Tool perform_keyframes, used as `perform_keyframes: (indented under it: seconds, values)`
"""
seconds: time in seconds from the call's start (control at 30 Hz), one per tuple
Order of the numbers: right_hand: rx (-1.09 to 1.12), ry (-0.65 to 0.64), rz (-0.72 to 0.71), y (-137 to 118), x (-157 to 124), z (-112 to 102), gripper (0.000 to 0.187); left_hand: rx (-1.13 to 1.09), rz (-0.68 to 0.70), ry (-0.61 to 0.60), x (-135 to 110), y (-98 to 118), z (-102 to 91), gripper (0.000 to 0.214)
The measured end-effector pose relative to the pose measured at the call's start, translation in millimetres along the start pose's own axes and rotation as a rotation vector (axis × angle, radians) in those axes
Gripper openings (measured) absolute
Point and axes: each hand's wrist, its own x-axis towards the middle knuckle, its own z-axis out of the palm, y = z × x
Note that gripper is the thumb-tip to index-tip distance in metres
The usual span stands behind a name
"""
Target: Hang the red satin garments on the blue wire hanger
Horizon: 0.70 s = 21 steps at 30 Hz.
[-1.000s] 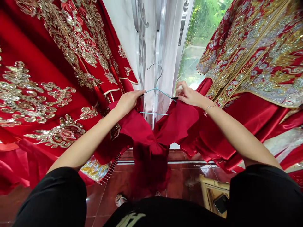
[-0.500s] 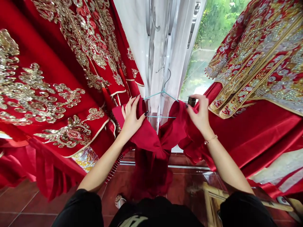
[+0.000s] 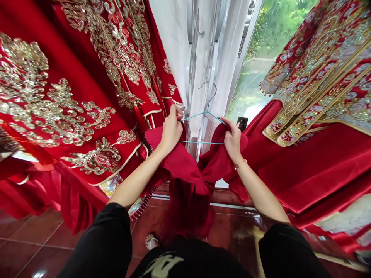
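Note:
A plain dark-red dress (image 3: 185,166) hangs in front of me on a thin turquoise wire hanger (image 3: 207,111). The hanger's metal hook points up and hangs on nothing I can see. My left hand (image 3: 172,129) is closed around the dress's left shoulder and that end of the hanger. On the other side, my right hand (image 3: 232,138) grips the right shoulder at the hanger's end. A small black tag (image 3: 242,123) sticks out just beyond the right hand. The dress's skirt falls toward the floor below.
Red garments with gold sequins (image 3: 95,123) crowd the left side. An embroidered red and gold jacket (image 3: 315,85) hangs on the right by a window (image 3: 255,65). White metal bars with a hook (image 3: 199,29) stand ahead. A wooden piece (image 3: 259,247) lies over the tiled floor (image 3: 37,235).
My right hand has moved inward from the dress's outer edge and the tag to the hanger's end. The fingers of my left hand have closed over the other shoulder. The view has shifted slightly.

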Motion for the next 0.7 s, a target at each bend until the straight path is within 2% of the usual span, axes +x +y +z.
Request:
perform_keyframes:
  seconds: [0.07,0.17,0.3,0.4,0.53,0.63,0.7]
  values:
    - [0.031,0.02,-0.037,-10.3,3.9,5.8,0.072,0.017,0.057,0.036,1.5,4.9,4.0,0.074]
    - [-0.012,-0.01,-0.115,-23.4,6.6,10.7,0.074,0.095,0.125,0.047,2.7,11.5,5.8,0.076]
    - [-0.081,-0.081,-0.13,-22.1,-4.0,1.6,0.07,0.073,0.172,0.021,-5.3,7.9,-1.0,0.071]
    - [-0.188,-0.029,-0.049,-15.5,-18.2,-2.3,0.071,0.095,0.098,0.038,-21.0,3.4,0.7,0.075]
    - [-0.356,0.0,0.039,-10.8,-22.9,9.5,0.075,0.223,-0.092,0.048,-35.0,6.2,21.5,0.08]
    - [-0.337,0.016,0.084,2.0,-14.7,8.4,0.079,0.26,-0.181,0.026,-33.6,6.7,28.8,0.084]
    - [-0.264,-0.025,0.1,15.8,-7.8,-4.3,0.079,0.271,-0.146,-0.014,-29.6,3.5,21.8,0.084]
